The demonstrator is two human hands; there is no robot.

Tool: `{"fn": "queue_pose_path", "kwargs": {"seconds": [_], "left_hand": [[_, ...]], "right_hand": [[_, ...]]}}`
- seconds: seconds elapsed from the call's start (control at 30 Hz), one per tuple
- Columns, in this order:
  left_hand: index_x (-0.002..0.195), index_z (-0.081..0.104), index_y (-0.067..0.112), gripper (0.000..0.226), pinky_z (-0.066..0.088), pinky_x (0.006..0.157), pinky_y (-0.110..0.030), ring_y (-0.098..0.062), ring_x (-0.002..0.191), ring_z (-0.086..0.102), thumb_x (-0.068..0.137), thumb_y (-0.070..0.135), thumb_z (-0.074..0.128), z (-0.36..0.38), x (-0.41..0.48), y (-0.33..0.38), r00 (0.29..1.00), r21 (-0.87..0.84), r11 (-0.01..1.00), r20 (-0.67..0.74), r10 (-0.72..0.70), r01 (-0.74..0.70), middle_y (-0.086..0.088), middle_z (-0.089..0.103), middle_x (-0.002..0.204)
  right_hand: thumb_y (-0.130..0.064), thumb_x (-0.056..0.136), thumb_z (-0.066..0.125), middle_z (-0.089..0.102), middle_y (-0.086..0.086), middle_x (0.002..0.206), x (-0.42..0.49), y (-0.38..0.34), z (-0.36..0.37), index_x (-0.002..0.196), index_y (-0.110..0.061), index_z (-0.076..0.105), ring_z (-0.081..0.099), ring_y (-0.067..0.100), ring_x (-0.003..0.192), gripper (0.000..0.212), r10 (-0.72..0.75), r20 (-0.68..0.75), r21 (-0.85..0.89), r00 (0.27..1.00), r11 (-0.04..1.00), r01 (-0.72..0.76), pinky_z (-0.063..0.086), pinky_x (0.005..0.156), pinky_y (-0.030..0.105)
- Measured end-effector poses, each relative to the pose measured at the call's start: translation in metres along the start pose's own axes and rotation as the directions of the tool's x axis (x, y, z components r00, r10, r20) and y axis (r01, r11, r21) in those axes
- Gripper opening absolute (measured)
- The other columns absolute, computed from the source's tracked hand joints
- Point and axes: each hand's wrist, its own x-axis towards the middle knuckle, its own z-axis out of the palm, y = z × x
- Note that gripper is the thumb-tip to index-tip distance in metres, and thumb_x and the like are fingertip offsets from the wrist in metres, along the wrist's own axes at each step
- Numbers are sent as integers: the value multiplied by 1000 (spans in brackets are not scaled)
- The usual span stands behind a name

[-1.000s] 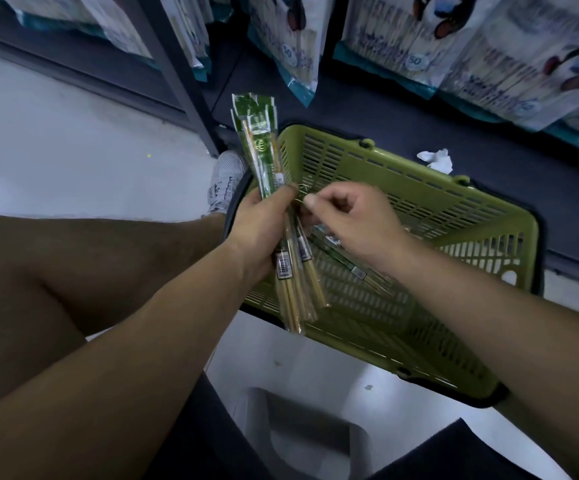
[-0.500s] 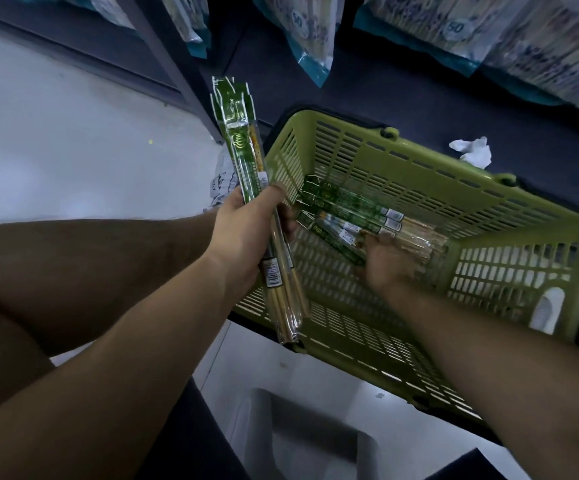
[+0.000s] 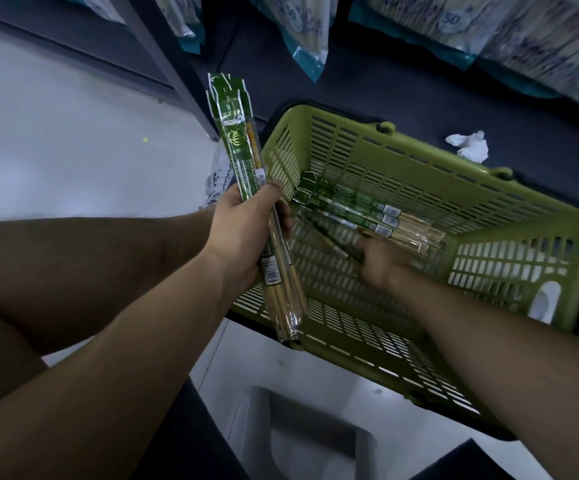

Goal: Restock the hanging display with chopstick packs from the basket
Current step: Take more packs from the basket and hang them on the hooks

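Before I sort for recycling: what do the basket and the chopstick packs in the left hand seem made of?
Basket: moulded plastic, matte olive green, by its slotted walls.
Chopstick packs in the left hand: clear glossy film, green print, by the glare; sticks inside pale, probably bamboo or wood.

The right hand [image 3: 381, 261] is blurred inside the basket [image 3: 430, 168]. Its fingertips are hidden, so whether it grips the dark pack [image 3: 329, 237] beneath it is unclear. The left hand [image 3: 243, 230] covers the middle of its bundle of packs [image 3: 236, 133], whose count and print cannot be made out. A shoe [image 3: 218, 171] is mostly hidden behind that bundle. The top edge cuts off the blurred hanging bags [image 3: 305, 36].
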Motion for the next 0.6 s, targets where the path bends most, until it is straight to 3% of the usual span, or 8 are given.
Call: {"fn": "queue_pose_path", "kwargs": {"seconds": [0.1,0.17,0.23,0.3,0.37,0.47,0.53,0.6], "left_hand": [[114,53,7,23,55,56,-32,-17,58,62,98,17,66,1,-6,1,999,-38,999,19,-38,39,-6,64,69],[113,55,6,21,55,53,-28,-16,57,61,97,15,67,4,-10,4,999,-51,998,18,-47,48,-7,66,72],[109,59,7,18,53,50,-25,-15,56,61,96,14,69,9,-16,6,1000,-39,999,20,-19,19,-6,68,73],[105,62,9,16,53,49,-25,-15,53,65,94,15,73,18,-27,10,998,-35,999,56,23,-21,-2,71,70],[108,66,11,24,59,57,-33,-19,62,73,90,19,79,31,-39,16,991,-24,998,123,53,-50,-2,77,79],[109,72,13,27,62,72,-48,-32,82,77,86,21,83,54,-61,29,969,-6,995,225,101,-102,-11,79,96],[93,77,20,10,62,64,-41,-27,77,76,86,18,83,68,-78,40,949,-13,989,280,145,-147,-7,79,89],[81,79,22,6,60,57,-36,-25,70,76,84,19,84,77,-96,55,929,-13,987,335,156,-161,-7,79,85]], "right_hand": [[-19,91,74,69,0,88,-17,-12,-30,87,-29,66,66,23,83,13,-105,54,318,993,944,82,48,65,28],[-19,90,77,70,-4,82,-34,-23,-61,87,-22,68,66,15,77,10,-138,-2,454,990,882,124,50,68,28],[-18,90,77,63,-14,63,-57,-35,-94,80,-21,66,54,-1,57,16,-167,-85,548,982,816,186,41,56,20],[-21,89,79,62,-14,60,-84,-48,-126,81,-17,68,48,-4,49,14,-170,-148,623,974,749,226,36,49,15],[-24,88,80,67,-13,65,-115,-59,-151,85,-18,71,53,-1,50,12,-190,-173,661,966,705,257,41,51,14],[-23,88,80,53,-16,50,-158,-73,-175,76,-19,64,47,6,48,21,-200,-249,637,948,704,315,41,51,24],[-25,88,80,47,-13,50,-187,-79,-187,73,-12,60,43,9,49,28,-179,-337,583,924,731,355,39,53,28],[-32,89,78,47,-6,53,-214,-82,-198,72,-5,57,44,12,50,38,-170,-421,533,891,749,394,40,54,30]]}}
